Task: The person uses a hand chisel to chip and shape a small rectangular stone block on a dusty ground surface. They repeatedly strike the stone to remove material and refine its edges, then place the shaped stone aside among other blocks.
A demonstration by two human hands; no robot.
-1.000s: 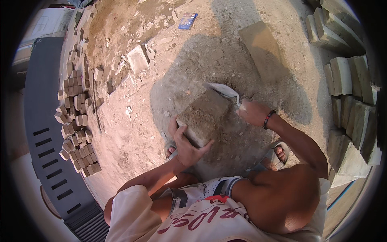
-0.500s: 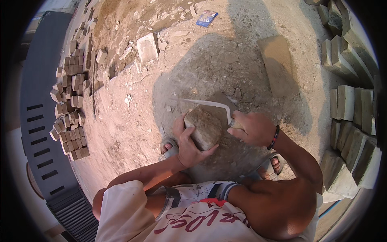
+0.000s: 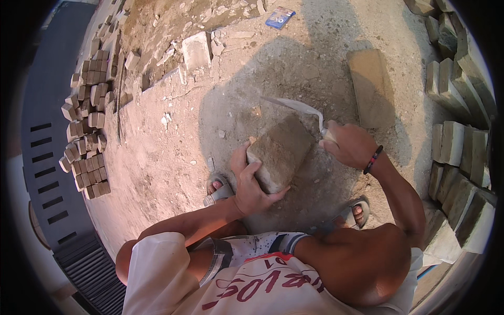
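A rough, dirt-covered block [image 3: 283, 149] is tilted up from the ground in front of me. My left hand [image 3: 253, 184] grips its near left end, fingers spread along the edge and thumb at the lower corner. In my right hand [image 3: 354, 147] is the light handle of a trowel [image 3: 299, 105], its fingers wrapped round it. The trowel's thin blade points left, above the far edge of the block and apart from it. A dark bracelet circles my right wrist.
Stacked blocks [image 3: 454, 144] line the right side, and small bricks [image 3: 90, 131] are piled at the left beside a dark gate [image 3: 47, 157]. A flat slab [image 3: 371, 86] lies ahead right. Farther off are a pale block [image 3: 197, 51] and a blue packet [image 3: 280, 18].
My right hand has moved right and up with the trowel, whose blade has swung away from the block's end. The block shows more of its long face, with my left hand still on it.
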